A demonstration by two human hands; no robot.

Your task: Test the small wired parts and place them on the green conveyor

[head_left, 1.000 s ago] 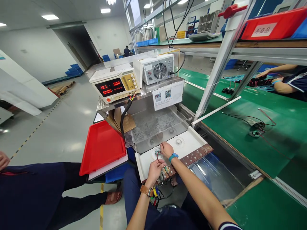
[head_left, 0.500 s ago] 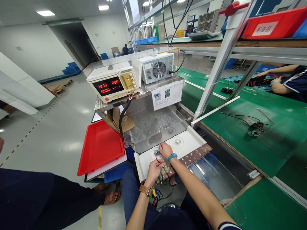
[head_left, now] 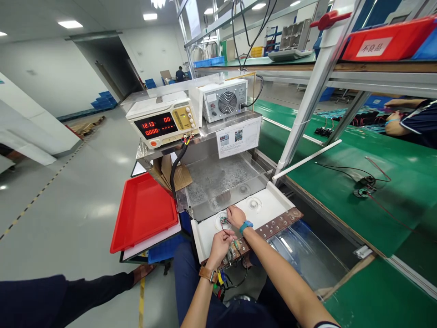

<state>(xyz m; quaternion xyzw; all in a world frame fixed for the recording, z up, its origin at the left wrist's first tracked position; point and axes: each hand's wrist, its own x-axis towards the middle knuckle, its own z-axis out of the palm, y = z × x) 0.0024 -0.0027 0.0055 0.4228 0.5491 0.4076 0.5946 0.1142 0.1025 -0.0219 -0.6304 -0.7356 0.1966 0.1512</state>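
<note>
A small round circuit board [head_left: 223, 219] sits in the left round recess of the white fixture [head_left: 241, 210]. Thin wires [head_left: 223, 226] run from the board to my left hand [head_left: 220, 247], whose thumb and fingers are pinched on them. My right hand [head_left: 236, 216] rests on the fixture just right of the board, its fingers curled at the board's edge. What those fingertips grip, if anything, is hidden. Along the fixture's front runs a brown strip [head_left: 278, 223] with metal contacts. Clips and cables [head_left: 223, 277] hang below my left hand.
A power supply [head_left: 160, 123] with red digits and a white fan unit [head_left: 225, 101] stand on the metal shelf. A red tray [head_left: 145, 214] lies at left. On the green bench [head_left: 403, 182] at right is a wired motor part [head_left: 364, 187]. Another person's leg [head_left: 102, 289] is at lower left.
My hands stay at almost the same spot by the board. The other person's leg at lower left has shifted. At far right, a co-worker's hands have moved. My view tilts slightly upward.
</note>
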